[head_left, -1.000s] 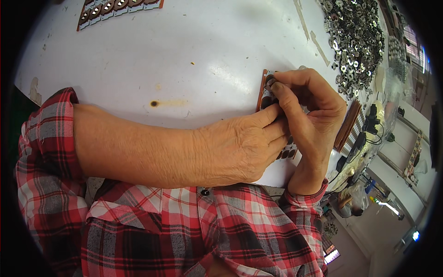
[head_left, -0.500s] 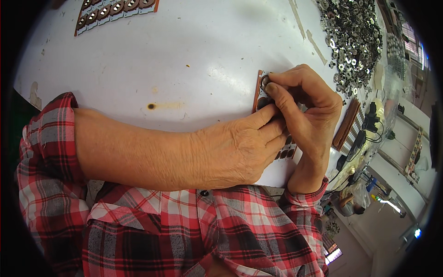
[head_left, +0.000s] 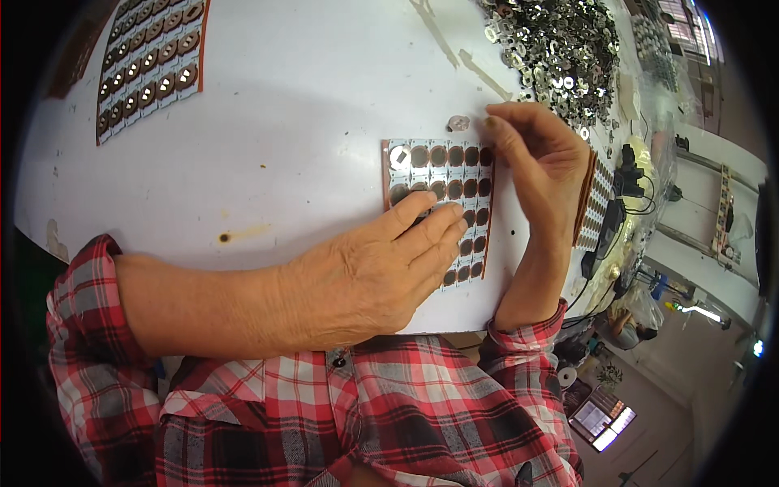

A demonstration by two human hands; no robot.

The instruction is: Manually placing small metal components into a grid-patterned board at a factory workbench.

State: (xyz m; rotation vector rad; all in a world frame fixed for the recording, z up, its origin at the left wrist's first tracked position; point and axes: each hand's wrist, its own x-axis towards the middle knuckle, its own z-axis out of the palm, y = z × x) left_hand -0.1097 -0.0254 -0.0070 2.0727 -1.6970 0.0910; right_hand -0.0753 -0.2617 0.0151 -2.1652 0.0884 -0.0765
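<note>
A panel of small boards with rows of dark round pads (head_left: 457,156) lies on the white table in front of me. A shiny metal piece (head_left: 400,157) sits on the pad at its far left corner; the other pads that show look bare. Across the near left part of the panel lies my left hand (head_left: 398,252), open, fingers stretched over the pads and hiding some of them. My right hand (head_left: 545,154) hovers just beyond the panel's right edge, thumb and forefinger slightly apart, with nothing visible between them. Beside those fingertips is a small translucent lump (head_left: 458,122).
Loose metal pieces form a large heap (head_left: 560,57) at the far right. A panel with metal pieces on its pads (head_left: 150,69) lies at the far left. Stacked panels (head_left: 595,203) stand right of my right wrist, beside black plugs and cables (head_left: 629,183).
My right hand has left the panel's far left corner and moved right. My left hand has drawn back toward me, uncovering more pads. The whole view has shifted, showing more of the far left panel.
</note>
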